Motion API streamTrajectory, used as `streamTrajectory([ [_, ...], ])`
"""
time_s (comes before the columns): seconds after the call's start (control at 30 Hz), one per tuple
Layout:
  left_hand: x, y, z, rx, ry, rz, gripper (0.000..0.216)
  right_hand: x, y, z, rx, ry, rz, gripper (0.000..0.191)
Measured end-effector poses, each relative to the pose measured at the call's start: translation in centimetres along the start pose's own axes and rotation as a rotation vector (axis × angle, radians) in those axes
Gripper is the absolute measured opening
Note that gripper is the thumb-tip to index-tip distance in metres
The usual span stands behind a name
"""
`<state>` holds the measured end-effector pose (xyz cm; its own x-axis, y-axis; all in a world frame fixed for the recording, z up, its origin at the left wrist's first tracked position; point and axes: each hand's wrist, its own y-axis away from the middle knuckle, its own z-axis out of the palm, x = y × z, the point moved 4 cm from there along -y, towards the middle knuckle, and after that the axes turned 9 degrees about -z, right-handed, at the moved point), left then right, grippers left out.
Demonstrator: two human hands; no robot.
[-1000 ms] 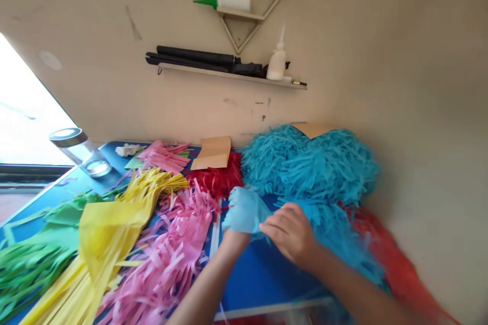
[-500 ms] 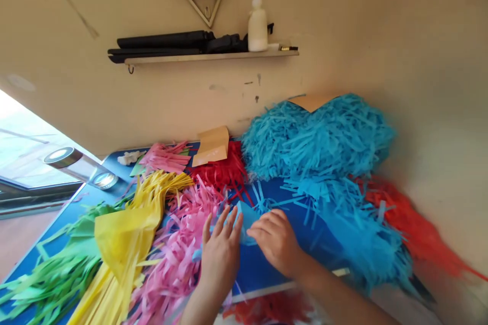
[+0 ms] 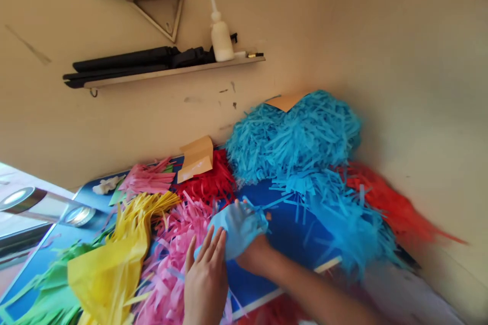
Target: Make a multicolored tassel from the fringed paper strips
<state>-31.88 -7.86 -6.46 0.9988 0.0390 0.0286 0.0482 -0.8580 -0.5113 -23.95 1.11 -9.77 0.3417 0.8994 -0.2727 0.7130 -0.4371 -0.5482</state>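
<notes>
Head view: thin light-blue paper [image 3: 233,231] is draped over right hand [image 3: 251,255] (grip unclear), left hand [image 3: 208,274] held open. Could be torn if tugged.

Left hand [image 3: 206,277] raised, fingers [image 3: 215,247] extended; right hand [image 3: 252,255] just beside, forearm [image 3: 305,284] reaching diagonally.

It's a craft corner right here: paper fringe [image 3: 320,134] heaped over a blue table [image 3: 287,228], bottles [image 3: 221,40] on wall shelves [image 3: 179,72]!
</notes>
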Motion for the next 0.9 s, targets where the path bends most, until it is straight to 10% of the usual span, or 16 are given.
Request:
streamTrajectory([
  [0.23, 3.8, 2.1, 6.0, -0.101, 0.094, 0.106, 0.051, 11.3, 11.3, -12.0, 0.045, 0.185, 0.303, 0.036],
  [0.37, 6.6, 2.9, 8.2, -0.242, 0.102, 0.034, 0.050, 11.2, 15.5, -18.7, 0.332, 0.468, 0.571, 0.024],
  [0.43, 7.2, 2.9, 8.2, -0.301, 0.087, -0.031, 0.050, 7.7, 14.4, -17.9, 0.422, 0.431, 0.362, 0.014],
  [0.53, 7.2, 2.5, 7.7, -0.360, 0.110, -0.092, 0.045, 3.0, 11.4, -10.9, -0.045, 0.043, -0.047, 0.025],
  [0.67, 5.7, 2.3, 6.9, -0.343, 0.239, -0.098, 0.031, 4.6, 10.5, -5.2, -0.237, -0.115, 0.032, 0.026],
  [0.9, 2.1, 1.8, 6.9, -0.375, 0.403, -0.295, 0.026, 9.1, 9.8, -5.4, -0.320, -0.179, 0.216, 0.011],
])
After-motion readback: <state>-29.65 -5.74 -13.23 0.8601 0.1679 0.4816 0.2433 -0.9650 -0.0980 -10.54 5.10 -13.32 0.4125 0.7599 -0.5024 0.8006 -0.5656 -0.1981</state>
